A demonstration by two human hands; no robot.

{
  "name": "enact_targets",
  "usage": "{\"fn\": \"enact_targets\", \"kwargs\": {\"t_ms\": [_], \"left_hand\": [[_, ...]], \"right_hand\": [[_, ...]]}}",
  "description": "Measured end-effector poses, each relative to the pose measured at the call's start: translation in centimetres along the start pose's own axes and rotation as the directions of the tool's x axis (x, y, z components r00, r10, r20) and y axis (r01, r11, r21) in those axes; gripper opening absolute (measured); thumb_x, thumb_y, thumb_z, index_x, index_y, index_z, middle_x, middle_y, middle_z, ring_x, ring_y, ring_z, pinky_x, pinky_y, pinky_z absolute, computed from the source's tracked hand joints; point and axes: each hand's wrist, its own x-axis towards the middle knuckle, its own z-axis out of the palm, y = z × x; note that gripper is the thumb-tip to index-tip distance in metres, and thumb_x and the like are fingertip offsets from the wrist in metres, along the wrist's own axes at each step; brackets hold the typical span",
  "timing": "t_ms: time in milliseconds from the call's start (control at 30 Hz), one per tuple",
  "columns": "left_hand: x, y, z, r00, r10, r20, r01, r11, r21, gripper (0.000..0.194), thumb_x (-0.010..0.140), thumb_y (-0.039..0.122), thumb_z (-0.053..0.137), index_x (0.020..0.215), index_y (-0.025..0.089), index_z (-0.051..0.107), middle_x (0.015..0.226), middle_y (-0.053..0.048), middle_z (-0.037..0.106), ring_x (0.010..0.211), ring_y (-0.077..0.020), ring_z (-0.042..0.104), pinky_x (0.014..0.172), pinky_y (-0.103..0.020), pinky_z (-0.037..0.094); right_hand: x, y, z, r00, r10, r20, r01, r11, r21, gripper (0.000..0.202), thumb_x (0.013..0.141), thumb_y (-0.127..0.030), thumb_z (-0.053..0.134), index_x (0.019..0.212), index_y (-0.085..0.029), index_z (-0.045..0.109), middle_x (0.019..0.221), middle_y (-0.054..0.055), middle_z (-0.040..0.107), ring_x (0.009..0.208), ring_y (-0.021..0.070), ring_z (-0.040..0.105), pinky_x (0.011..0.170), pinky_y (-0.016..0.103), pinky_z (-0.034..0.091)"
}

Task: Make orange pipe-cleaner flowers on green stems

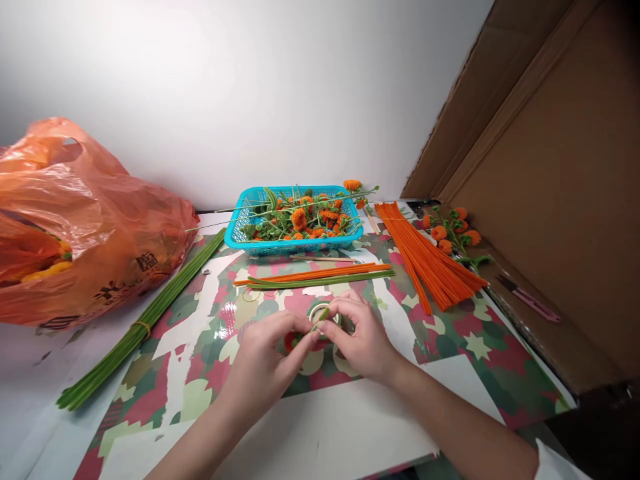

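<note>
My left hand [273, 353] and my right hand [363, 337] meet over the middle of the mat, thumbs and forefingers pinched together. Between the fingertips is a short green pipe cleaner [324, 314], its lower end covered by the fingers. A bit of an orange pipe-cleaner flower [290, 341] shows beside my left fingers, mostly hidden; I cannot tell whether it is held. Behind the fingertips lies a roll of tape [316, 309], partly covered by my right hand. Loose orange pipe cleaners [320, 272] and green ones [325, 281] lie just beyond.
A blue basket [295, 248] of flowers stands at the back. On the left are an orange plastic bag [95, 227] and a tied green bundle [165, 310]. To the right lie an orange bundle [425, 257], more flowers [440, 233] and a pink utility knife [533, 303] beside cardboard [550, 167].
</note>
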Motion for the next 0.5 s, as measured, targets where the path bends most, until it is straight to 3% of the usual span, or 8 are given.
{"fn": "enact_targets", "kwargs": {"t_ms": [100, 233, 367, 500], "left_hand": [[0.0, 0.0, 0.0, 0.999, -0.004, 0.035, 0.004, 1.0, 0.004, 0.023, 0.084, 0.038, 0.06, 0.071, 0.022, 0.069, 0.074, -0.005, 0.068, 0.068, -0.0192, 0.056, 0.061, -0.027, 0.043], [0.2, -0.8, -0.9, 0.96, -0.081, 0.268, 0.154, 0.952, -0.263, 0.029, 0.083, 0.04, 0.063, 0.063, 0.018, 0.066, 0.073, -0.004, 0.065, 0.07, -0.0166, 0.054, 0.063, -0.026, 0.042], [0.0, -1.4, -1.2, 0.849, -0.083, 0.522, 0.405, 0.738, -0.54, 0.025, 0.074, 0.04, 0.073, 0.064, 0.017, 0.069, 0.072, -0.005, 0.066, 0.075, -0.0177, 0.059, 0.07, -0.028, 0.044], [-0.2, -1.7, -0.7, 0.796, -0.126, 0.592, 0.54, 0.59, -0.6, 0.026, 0.067, 0.04, 0.078, 0.063, 0.016, 0.069, 0.068, -0.004, 0.065, 0.074, -0.0175, 0.06, 0.075, -0.03, 0.045]], "right_hand": [[0.0, -0.1, 0.1, 0.999, 0.033, -0.004, -0.033, 0.999, 0.012, 0.013, 0.082, -0.019, 0.064, 0.07, -0.023, 0.065, 0.077, 0.0, 0.066, 0.091, 0.0192, 0.052, 0.095, 0.04, 0.038], [-0.1, -0.1, -0.2, 0.997, -0.06, 0.058, 0.056, 0.996, 0.072, 0.014, 0.085, -0.022, 0.064, 0.072, -0.024, 0.068, 0.077, 0.001, 0.068, 0.09, 0.0192, 0.051, 0.087, 0.035, 0.042], [-0.3, 0.3, -0.2, 0.985, -0.149, 0.081, 0.136, 0.979, 0.153, 0.016, 0.085, -0.036, 0.066, 0.073, -0.025, 0.069, 0.075, 0.002, 0.067, 0.088, 0.0196, 0.05, 0.081, 0.035, 0.044], [-0.4, 0.4, -0.1, 0.985, -0.113, 0.131, 0.08, 0.968, 0.238, 0.017, 0.084, -0.038, 0.065, 0.074, -0.025, 0.068, 0.077, 0.003, 0.065, 0.089, 0.0195, 0.05, 0.079, 0.033, 0.046]]}}
